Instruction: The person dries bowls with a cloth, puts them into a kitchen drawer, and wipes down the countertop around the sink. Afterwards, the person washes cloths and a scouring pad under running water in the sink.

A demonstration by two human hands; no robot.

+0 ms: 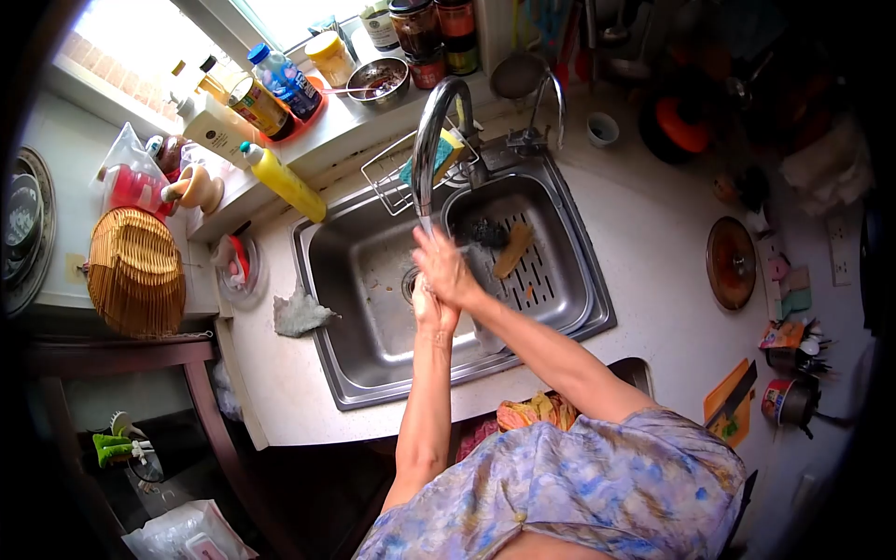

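My right hand [443,268] lies across my left hand [433,306] below the spout of the curved chrome faucet [439,121]. Water runs from the spout onto them. The right fingers look stretched out and somewhat blurred, with nothing visible in them. Most of the left fingers are hidden beneath the right hand. Both hands hang over the large basin of the steel sink [359,280], near its drain [410,283]. In the smaller basin, a brown brush-like piece [513,250] and a dark scrubber [487,232] rest on a slotted drain tray [532,280].
A wire rack [390,173] behind the faucet holds a yellow-green sponge [450,152]. A yellow bottle [289,187] stands at the back left, a grey cloth [301,314] lies left of the sink. On the right are a glass lid [731,263] and a knife [737,392] on an orange board.
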